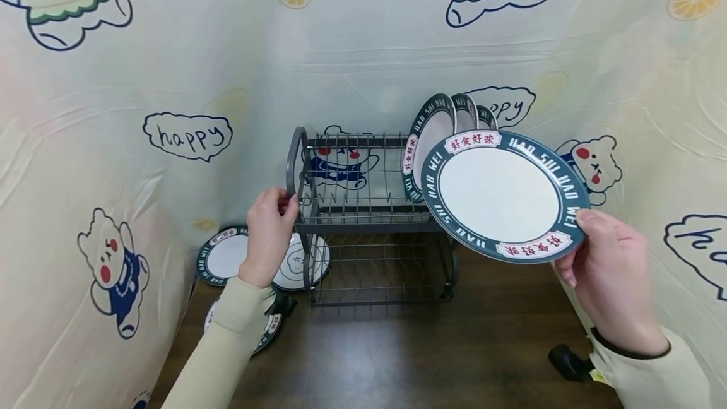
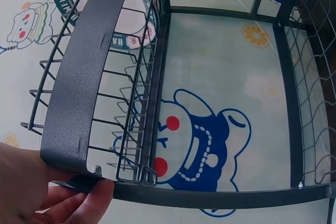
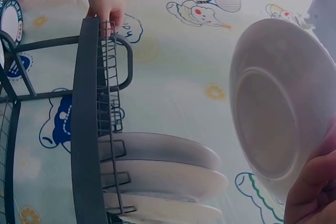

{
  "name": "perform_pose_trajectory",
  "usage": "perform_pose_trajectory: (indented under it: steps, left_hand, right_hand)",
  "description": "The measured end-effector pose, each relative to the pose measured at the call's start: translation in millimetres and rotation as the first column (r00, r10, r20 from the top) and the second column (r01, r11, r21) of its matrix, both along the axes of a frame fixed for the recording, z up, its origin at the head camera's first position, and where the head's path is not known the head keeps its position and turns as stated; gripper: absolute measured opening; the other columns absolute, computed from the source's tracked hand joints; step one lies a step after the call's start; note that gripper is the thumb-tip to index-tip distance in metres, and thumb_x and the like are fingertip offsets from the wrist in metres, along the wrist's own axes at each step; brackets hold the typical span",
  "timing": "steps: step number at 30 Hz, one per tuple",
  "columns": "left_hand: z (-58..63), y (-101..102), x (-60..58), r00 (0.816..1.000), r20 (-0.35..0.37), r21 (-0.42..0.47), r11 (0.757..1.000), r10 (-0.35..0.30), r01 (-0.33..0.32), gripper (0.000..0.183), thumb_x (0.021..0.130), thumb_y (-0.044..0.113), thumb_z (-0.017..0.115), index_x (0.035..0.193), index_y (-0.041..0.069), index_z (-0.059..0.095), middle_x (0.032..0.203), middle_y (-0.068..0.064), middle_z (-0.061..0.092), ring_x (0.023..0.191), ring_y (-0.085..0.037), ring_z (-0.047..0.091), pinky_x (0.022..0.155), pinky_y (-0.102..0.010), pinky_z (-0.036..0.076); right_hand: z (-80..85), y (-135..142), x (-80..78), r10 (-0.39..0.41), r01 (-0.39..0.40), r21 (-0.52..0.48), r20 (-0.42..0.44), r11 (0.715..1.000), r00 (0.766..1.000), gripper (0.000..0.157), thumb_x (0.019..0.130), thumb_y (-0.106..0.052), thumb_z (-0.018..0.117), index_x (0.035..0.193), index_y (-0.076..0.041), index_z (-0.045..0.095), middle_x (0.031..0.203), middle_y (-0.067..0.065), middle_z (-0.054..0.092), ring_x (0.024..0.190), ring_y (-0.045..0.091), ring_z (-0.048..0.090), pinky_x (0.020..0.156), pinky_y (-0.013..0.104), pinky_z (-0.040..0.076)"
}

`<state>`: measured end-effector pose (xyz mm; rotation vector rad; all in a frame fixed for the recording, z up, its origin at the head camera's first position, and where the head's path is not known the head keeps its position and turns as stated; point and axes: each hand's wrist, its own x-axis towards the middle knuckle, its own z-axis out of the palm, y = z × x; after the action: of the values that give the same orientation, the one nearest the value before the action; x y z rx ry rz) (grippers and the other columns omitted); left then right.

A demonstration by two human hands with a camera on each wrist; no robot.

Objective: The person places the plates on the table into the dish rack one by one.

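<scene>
A white plate (image 1: 500,197) with a dark green lettered rim is pinched at its lower right edge by my right hand (image 1: 610,264), thumb on the face. It is raised in front of the right end of a dark two-tier dish rack (image 1: 369,227). Its pale underside (image 3: 268,124) faces the right wrist camera. With my left hand (image 1: 269,232) I grip the rack's left side, fingers at the foot of the looped handle (image 2: 86,77). Three similar plates stand on edge in the upper tier's right end, the front one (image 1: 428,144) partly behind the held plate.
On the brown table (image 1: 397,358), left of the rack, lie a green-rimmed plate (image 1: 227,257), a white patterned plate (image 1: 301,262) and another plate (image 1: 272,330) mostly under my left forearm. A printed cloth (image 1: 363,36) hangs behind and at both sides.
</scene>
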<state>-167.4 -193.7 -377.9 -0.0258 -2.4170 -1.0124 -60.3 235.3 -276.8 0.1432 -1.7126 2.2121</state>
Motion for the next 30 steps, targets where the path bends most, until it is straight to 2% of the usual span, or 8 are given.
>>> perform_pose_trajectory:
  steps: [6,13,24,26,30]
  left_hand:
    - [0.7,0,-0.6,1.000,-0.006,0.001,1.000,-0.002,0.002,0.013,0.103,0.006,0.062,0.102,-0.007,0.064,0.097,-0.021,0.062,0.086,-0.034,0.064,0.072,-0.048,0.060]
    - [0.3,0,-0.6,1.000,-0.006,-0.001,1.000,-0.004,0.004,0.013,0.103,0.006,0.062,0.102,-0.007,0.065,0.097,-0.021,0.063,0.085,-0.034,0.064,0.071,-0.048,0.060]
    - [0.6,1,-0.5,1.000,-0.010,-0.004,1.000,-0.008,0.008,0.013,0.103,0.008,0.063,0.102,-0.005,0.065,0.097,-0.020,0.063,0.085,-0.032,0.065,0.071,-0.046,0.061]
    - [0.6,2,-0.2,1.000,-0.010,-0.004,1.000,-0.013,0.013,0.013,0.103,0.008,0.062,0.101,-0.005,0.065,0.097,-0.020,0.063,0.085,-0.032,0.065,0.071,-0.046,0.061]
    - [1.1,1,-0.2,1.000,-0.015,0.000,1.000,-0.012,0.012,0.013,0.103,0.008,0.062,0.101,-0.005,0.065,0.097,-0.020,0.063,0.085,-0.032,0.065,0.071,-0.046,0.060]
  right_hand:
    - [8.1,-9,-13.5,-0.021,0.018,0.095,0.029,0.995,0.999,0.036,0.110,-0.018,0.053,0.094,0.006,0.075,0.066,0.009,0.067,0.042,0.020,0.050,0.040,0.021,0.042]
    - [16.8,-17,-30.9,-0.006,-0.004,0.187,0.054,0.982,0.999,0.034,0.109,-0.019,0.054,0.093,0.000,0.076,0.062,0.008,0.066,0.042,0.018,0.052,0.040,0.021,0.044]
    - [32.0,-31,-55.9,0.024,-0.031,0.356,0.022,0.934,0.999,0.033,0.107,-0.022,0.056,0.089,-0.002,0.075,0.061,0.008,0.063,0.045,0.018,0.055,0.042,0.022,0.045]
    - [34.6,-35,-61.0,0.019,-0.024,0.398,0.016,0.917,1.000,0.033,0.107,-0.022,0.056,0.090,-0.002,0.075,0.061,0.008,0.063,0.045,0.018,0.055,0.042,0.022,0.046]
    - [40.9,-44,-73.5,-0.022,0.028,0.531,-0.019,0.847,1.000,0.036,0.107,-0.023,0.052,0.090,0.000,0.074,0.060,0.006,0.064,0.045,0.019,0.055,0.043,0.023,0.048]
